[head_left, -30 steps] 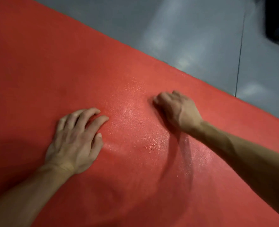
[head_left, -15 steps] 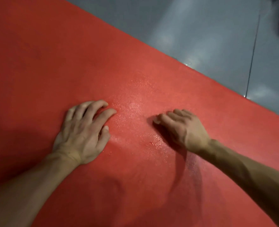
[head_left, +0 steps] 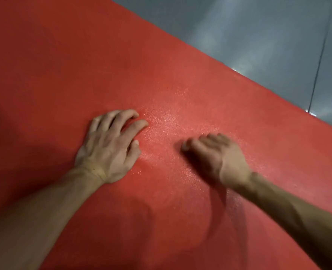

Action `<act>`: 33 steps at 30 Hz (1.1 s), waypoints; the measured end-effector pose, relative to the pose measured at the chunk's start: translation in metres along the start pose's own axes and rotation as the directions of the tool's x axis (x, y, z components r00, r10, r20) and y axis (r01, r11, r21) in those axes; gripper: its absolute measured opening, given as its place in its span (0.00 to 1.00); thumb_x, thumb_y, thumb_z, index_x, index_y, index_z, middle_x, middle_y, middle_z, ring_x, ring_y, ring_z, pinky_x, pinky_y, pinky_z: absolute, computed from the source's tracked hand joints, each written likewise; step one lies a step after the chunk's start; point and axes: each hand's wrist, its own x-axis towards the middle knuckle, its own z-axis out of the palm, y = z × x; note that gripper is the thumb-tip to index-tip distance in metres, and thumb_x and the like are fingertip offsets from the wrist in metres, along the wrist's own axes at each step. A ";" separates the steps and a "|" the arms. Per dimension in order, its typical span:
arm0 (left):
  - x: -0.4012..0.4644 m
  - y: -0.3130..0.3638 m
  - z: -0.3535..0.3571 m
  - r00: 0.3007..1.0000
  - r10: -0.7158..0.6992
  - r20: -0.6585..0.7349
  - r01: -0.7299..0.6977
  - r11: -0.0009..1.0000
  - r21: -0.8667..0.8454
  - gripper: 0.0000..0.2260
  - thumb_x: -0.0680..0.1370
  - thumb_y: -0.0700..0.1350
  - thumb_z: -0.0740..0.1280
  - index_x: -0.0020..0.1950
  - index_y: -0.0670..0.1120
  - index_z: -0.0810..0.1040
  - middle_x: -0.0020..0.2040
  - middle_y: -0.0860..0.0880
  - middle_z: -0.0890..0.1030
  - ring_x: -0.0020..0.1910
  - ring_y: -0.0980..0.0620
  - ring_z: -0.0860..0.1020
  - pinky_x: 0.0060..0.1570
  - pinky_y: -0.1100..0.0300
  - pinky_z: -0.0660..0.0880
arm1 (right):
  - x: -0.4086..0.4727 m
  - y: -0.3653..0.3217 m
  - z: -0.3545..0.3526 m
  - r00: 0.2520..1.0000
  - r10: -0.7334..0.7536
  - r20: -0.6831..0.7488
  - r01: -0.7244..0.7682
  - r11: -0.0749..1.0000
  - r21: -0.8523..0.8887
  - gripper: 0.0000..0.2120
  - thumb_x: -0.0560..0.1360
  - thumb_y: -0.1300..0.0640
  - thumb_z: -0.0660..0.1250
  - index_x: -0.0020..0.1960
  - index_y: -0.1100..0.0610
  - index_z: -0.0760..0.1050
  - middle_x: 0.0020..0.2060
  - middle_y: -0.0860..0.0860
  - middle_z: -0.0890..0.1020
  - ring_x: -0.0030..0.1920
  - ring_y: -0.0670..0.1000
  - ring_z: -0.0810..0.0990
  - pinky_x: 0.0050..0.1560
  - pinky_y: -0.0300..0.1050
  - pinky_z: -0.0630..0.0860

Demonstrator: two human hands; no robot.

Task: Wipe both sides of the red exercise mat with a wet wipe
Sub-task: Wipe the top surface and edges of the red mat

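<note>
The red exercise mat (head_left: 161, 65) lies flat on the floor and fills most of the view. A damp, glistening patch shows between my hands. My left hand (head_left: 110, 147) presses flat on the mat with its fingers straight and slightly spread. To its right, my right hand (head_left: 215, 156) is blurred, its fingers curled down against the mat. The wet wipe is almost wholly hidden under that hand; only a small pale bit (head_left: 184, 146) shows at the fingertips.
Grey tiled floor (head_left: 258, 36) lies beyond the mat's far edge at the upper right, with a dark tile joint (head_left: 317, 71) running through it. The mat stretches on to the left and towards me.
My right hand has slid back over the mat towards me, from far out on the damp patch to level with my left hand. My left hand has stayed planted.
</note>
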 end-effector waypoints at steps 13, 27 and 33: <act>0.000 0.001 -0.001 1.000 -0.006 0.000 0.006 1.000 -0.005 0.22 0.76 0.51 0.60 0.69 0.53 0.75 0.69 0.50 0.72 0.66 0.44 0.70 0.65 0.43 0.64 | -0.005 -0.028 0.002 0.984 -0.177 0.013 0.176 0.984 0.037 0.06 0.82 0.51 0.65 0.55 0.52 0.78 0.36 0.49 0.76 0.37 0.55 0.76 0.39 0.49 0.73; 0.001 -0.001 0.000 1.000 -0.002 0.000 0.002 1.000 0.000 0.21 0.75 0.50 0.62 0.69 0.54 0.75 0.69 0.50 0.72 0.66 0.43 0.70 0.64 0.43 0.65 | 0.019 -0.010 0.005 0.976 -0.214 0.037 0.213 0.977 0.033 0.03 0.83 0.51 0.64 0.56 0.47 0.74 0.36 0.49 0.77 0.37 0.55 0.76 0.39 0.51 0.72; 0.001 0.001 0.000 1.000 -0.017 -0.004 0.017 1.000 0.003 0.21 0.75 0.51 0.61 0.69 0.54 0.75 0.69 0.50 0.72 0.66 0.43 0.70 0.65 0.41 0.66 | 0.109 0.102 -0.025 0.868 0.460 -0.188 -0.483 0.870 -0.097 0.16 0.84 0.44 0.55 0.57 0.56 0.71 0.41 0.64 0.82 0.43 0.68 0.80 0.38 0.56 0.71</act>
